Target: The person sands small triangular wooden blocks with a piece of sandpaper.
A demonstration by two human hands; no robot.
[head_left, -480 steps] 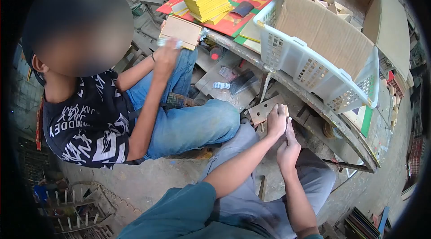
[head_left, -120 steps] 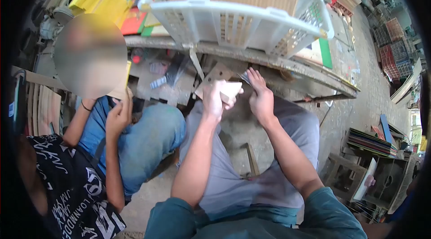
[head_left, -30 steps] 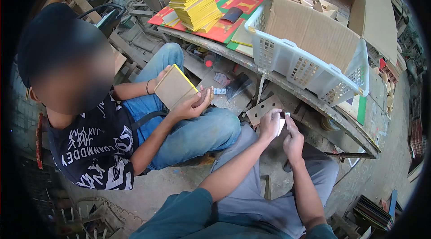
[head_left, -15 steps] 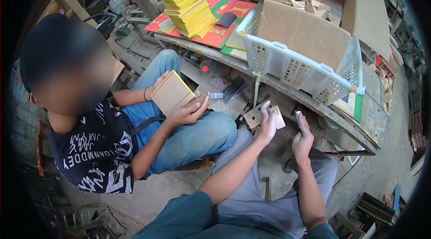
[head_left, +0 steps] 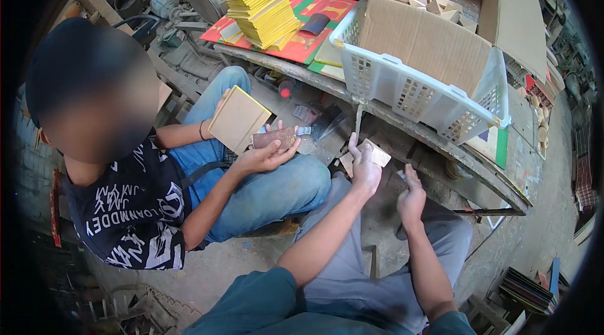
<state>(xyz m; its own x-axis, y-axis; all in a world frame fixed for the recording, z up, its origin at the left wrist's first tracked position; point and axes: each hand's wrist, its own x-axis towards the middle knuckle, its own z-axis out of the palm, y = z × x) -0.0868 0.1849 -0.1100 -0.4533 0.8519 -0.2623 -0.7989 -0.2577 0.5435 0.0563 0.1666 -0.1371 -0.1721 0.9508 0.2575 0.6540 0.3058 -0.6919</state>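
My left hand is closed around a pale wooden block, dusty fingers lying across its near side. A little to the right, my right hand pinches a small greyish-white piece between thumb and fingers, apart from the block; its kind is too small to make out. Both hands are over the gap between my knees, in front of the bench. To the left sits a co-worker, who holds a flat board with yellow edges in one hand and a brown sandpaper-like roll in the other.
On the bench ahead stand a white plastic basket with a cardboard box of wooden pieces, and a stack of yellow-edged boards. The bench edge runs just beyond my hands. A dark curled sheet lies by the stack.
My left hand has turned the block, so its dark holes no longer show. My right hand has shifted slightly left and down. The co-worker's brown roll has come into fuller view.
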